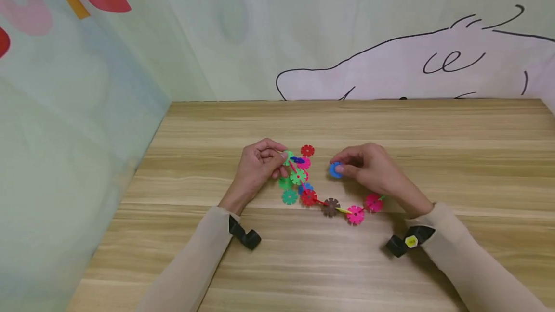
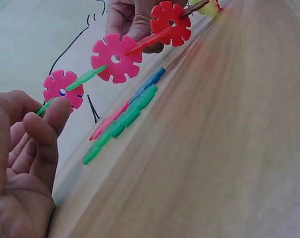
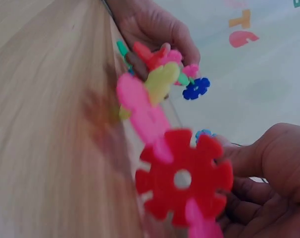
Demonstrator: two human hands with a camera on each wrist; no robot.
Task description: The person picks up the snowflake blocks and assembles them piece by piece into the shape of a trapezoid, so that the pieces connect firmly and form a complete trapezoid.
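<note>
My left hand (image 1: 260, 165) pinches a light green notched plastic disc (image 1: 287, 158) at one end of a chain of interlocked flower-shaped discs. A dark blue disc (image 3: 195, 88) is joined beside that end. The chain runs down and right through a red disc (image 1: 309, 197), a brown disc (image 1: 331, 207) and pink discs, its far part passing under my right forearm. Between thumb and fingers, my right hand (image 1: 368, 165) holds a separate blue disc (image 1: 336, 170), a short gap right of the chain's held end. In the right wrist view, a red chain disc (image 3: 182, 178) partly covers this hand.
Loose discs lie on the wooden table (image 1: 208, 129) around the left hand, among them a teal one (image 1: 289, 197) and a red one (image 1: 307, 150). Behind the table stands a wall covering (image 1: 243, 37) with a line drawing. Both wrists carry black camera mounts.
</note>
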